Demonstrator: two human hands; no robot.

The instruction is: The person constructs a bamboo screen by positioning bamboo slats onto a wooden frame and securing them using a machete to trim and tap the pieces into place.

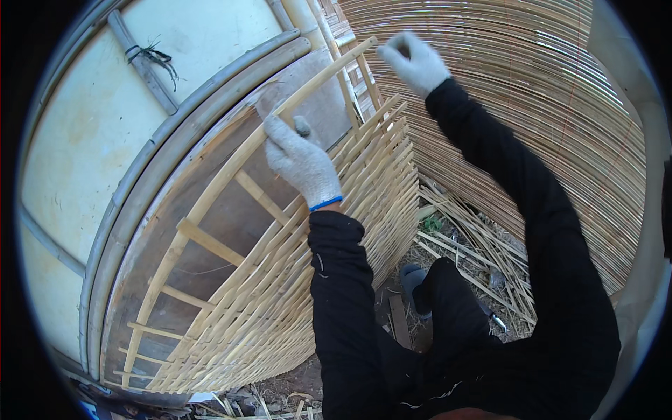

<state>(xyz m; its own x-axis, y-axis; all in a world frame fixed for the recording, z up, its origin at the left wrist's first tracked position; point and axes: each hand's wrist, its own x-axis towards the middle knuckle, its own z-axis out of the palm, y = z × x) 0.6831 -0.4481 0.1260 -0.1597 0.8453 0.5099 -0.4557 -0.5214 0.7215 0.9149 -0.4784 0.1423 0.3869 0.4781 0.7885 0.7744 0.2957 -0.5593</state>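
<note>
A long pale bamboo strip (238, 157) runs along the top of a woven bamboo panel (294, 287), across its upright slats. My left hand (302, 162), in a white knit glove with a blue cuff, is closed round this strip at its upper middle. My right hand (418, 64), gloved in white too, is raised beside the strip's far right end. Its fingers curl into a pinch, and anything between them is too small to make out. The panel leans tilted in front of me, its tight weave below and open slats above.
A bamboo slat screen (518, 119) stands at the right. At the left are pale wall panels (77, 161) edged with bent bamboo poles (140, 189), and a dark board (231, 203) behind the weave. Loose bamboo strips (483, 245) litter the ground near my foot (414, 287).
</note>
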